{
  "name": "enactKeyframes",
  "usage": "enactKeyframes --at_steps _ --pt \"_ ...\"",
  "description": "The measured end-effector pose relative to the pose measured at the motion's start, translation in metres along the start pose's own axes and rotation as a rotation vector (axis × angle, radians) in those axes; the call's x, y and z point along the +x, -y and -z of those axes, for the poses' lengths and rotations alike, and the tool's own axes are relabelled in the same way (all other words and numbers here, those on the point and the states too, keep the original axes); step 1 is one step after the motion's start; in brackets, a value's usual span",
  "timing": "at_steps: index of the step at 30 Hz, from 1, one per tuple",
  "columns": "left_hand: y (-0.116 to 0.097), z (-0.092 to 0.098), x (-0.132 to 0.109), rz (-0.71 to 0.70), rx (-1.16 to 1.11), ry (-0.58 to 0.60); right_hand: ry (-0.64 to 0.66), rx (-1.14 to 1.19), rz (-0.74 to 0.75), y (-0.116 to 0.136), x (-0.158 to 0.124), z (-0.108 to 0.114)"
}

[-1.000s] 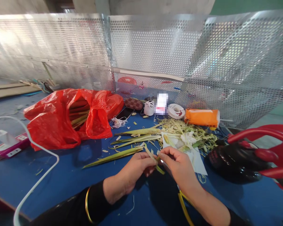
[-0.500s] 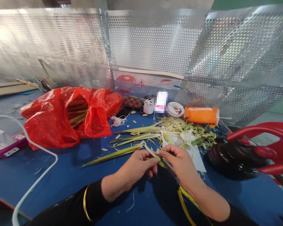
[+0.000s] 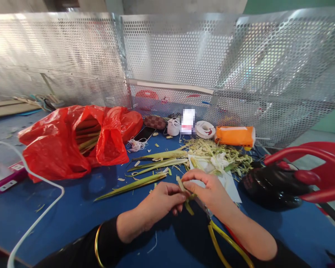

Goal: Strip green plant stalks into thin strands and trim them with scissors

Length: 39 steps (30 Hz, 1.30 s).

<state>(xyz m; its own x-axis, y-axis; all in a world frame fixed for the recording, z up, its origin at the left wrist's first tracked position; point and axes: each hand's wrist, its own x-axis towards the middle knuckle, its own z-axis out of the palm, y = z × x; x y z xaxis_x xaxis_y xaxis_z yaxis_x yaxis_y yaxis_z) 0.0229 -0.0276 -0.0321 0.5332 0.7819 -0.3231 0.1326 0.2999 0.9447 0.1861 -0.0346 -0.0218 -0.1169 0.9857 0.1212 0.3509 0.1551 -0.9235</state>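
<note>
While the left hand point(image 3: 165, 200) pinches a pale green leaf strip point(image 3: 181, 183) above the blue table point(image 3: 80, 214), the right hand point(image 3: 206, 186) presses its thumb and forefinger together on this same strip; yellow-handled scissors point(image 3: 231, 242) are beneath the right palm.

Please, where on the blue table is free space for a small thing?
The table looks bare between the white cable and left sleeve, and between the glossy black object and right forearm. It is crowded beyond the left hand and right hand: stalks, shavings, paper.
</note>
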Motion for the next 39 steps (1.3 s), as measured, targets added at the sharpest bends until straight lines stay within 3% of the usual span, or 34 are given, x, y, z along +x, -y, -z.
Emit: enactKeyframes --at_steps 10,16,18,23,29,34,39 --pt "0.003 -0.006 -0.004 -0.023 0.098 -0.023 -0.083 -0.142 0.174 -0.002 -0.011 -0.014" --pt "0.011 -0.005 0.0 0.002 0.059 0.012 -0.055 -0.133 0.147 -0.004 -0.01 -0.016" --pt "0.01 -0.004 0.001 -0.005 -0.029 -0.027 -0.057 -0.147 0.154 -0.004 -0.006 -0.008" --pt "-0.007 0.006 -0.001 -0.077 -0.353 -0.259 -0.306 -0.257 0.153 -0.003 -0.001 0.015" --pt "-0.013 0.014 -0.002 -0.128 -0.41 -0.272 -0.015 -0.269 0.026 0.001 -0.006 0.004" --pt "-0.004 0.008 0.003 -0.161 -0.283 -0.246 -0.037 -0.269 0.05 0.002 -0.009 -0.01" --pt "0.003 0.002 0.008 -0.213 -0.074 -0.366 -0.069 -0.365 0.136 0.002 -0.015 -0.017"
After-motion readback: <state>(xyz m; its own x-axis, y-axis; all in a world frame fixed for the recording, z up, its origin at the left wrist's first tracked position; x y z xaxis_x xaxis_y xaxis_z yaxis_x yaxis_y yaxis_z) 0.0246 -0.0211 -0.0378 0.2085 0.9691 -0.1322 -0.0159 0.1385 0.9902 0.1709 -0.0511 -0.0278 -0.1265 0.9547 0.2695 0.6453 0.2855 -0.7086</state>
